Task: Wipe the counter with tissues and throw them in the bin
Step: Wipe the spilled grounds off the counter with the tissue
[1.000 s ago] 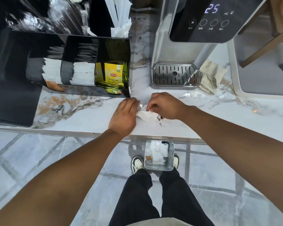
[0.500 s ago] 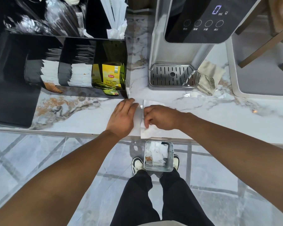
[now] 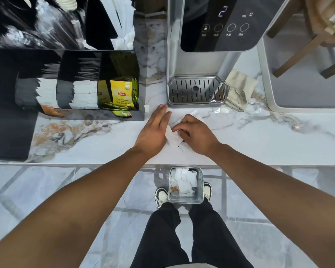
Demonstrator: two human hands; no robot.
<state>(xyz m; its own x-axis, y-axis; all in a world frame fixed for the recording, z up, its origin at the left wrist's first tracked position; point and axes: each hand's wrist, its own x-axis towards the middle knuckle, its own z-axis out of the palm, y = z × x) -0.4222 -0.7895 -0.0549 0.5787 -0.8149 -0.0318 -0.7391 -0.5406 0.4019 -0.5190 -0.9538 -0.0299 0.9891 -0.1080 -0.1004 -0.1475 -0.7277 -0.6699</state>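
Near tabletop's front edge: tissue point(image 3: 172, 135) pinched under right hand point(image 3: 196, 133); left hand point(image 3: 155, 130) flat, holding nothing. Specks point(image 3: 181, 147) uncollected. Risk: crumbs swept past bin point(image 3: 186, 185) onto floor.

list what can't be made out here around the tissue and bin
Head view only:
- Tissue: mostly covered by right hand and left hand.
- Bin: bottom hidden under tissue scraps.
- Dispenser: top cropped, button labels too small.
- Dark specks: nature unclear.

The right hand point(image 3: 196, 134) hides most of the tissue point(image 3: 172, 137).
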